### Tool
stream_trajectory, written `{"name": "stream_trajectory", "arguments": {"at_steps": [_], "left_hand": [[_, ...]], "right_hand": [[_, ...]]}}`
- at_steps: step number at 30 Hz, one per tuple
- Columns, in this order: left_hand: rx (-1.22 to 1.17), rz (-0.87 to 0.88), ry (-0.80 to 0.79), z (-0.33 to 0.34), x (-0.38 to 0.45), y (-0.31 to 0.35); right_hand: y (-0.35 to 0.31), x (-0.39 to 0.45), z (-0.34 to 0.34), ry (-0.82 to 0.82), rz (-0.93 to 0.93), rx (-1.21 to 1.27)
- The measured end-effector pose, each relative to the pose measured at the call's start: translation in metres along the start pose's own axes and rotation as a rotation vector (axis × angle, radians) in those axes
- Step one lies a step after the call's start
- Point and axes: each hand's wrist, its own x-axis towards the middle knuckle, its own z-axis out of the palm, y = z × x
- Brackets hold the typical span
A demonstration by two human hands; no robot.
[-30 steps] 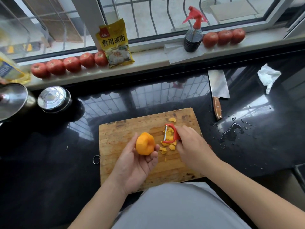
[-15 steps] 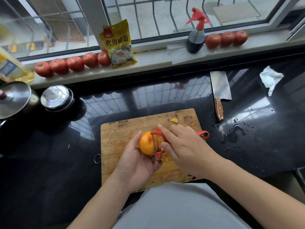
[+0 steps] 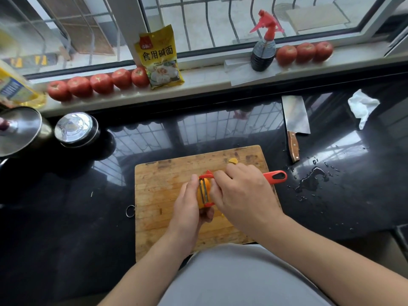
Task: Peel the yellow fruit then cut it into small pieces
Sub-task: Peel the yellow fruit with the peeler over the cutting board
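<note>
A yellow packet (image 3: pixel 159 57) on the sill is showing the characters 食用碱面 in dark print. Over the scarred wooden board (image 3: pixel 167 195), the left hand (image 3: pixel 187 208) is cupping the smooth yellow fruit (image 3: pixel 202 192), fingers curled round it. The right hand (image 3: pixel 241 195) is gripping a red plastic peeler (image 3: pixel 276 177), its steel blade lying against the fruit. A wood-handled steel cleaver (image 3: pixel 294 120) is lying on the glossy black counter (image 3: pixel 331 217).

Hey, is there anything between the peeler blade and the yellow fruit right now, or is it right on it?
Nothing visible stands between them. The left hand grips the yellow fruit over the cutting board, and the red peeler, held by the right hand, lies with its blade against the fruit's exposed side.
</note>
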Motion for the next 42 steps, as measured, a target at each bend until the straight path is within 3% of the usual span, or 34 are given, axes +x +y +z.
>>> {"name": "stream_trajectory", "arguments": {"at_steps": [4,16,21,24,27,34,38,42], "left_hand": [[0.063,0.066,0.081,0.004,-0.003,-0.001],[0.088,0.068,0.022,0.000,-0.002,-0.003],[0.081,0.048,0.003,-0.006,-0.002,-0.006],[0.007,-0.067,-0.017,-0.011,-0.001,-0.005],[-0.127,-0.250,-0.040,-0.015,0.002,-0.002],[-0.167,-0.319,-0.140,-0.016,0.008,-0.002],[-0.072,-0.279,-0.188,-0.009,0.006,0.000],[0.024,-0.234,-0.150,-0.004,0.004,0.002]], "right_hand": [[-0.001,0.000,0.002,0.038,-0.022,0.000],[0.007,-0.004,0.010,0.024,-0.008,-0.011],[0.038,0.001,0.033,-0.177,0.044,-0.160],[0.066,0.000,0.049,-0.286,0.155,-0.236],[0.077,-0.003,0.058,-0.243,0.205,-0.232],[0.053,-0.011,0.044,0.050,-0.109,0.099],[0.036,-0.004,0.033,0.082,-0.320,0.108],[0.033,0.001,0.032,0.085,-0.365,0.066]]}}
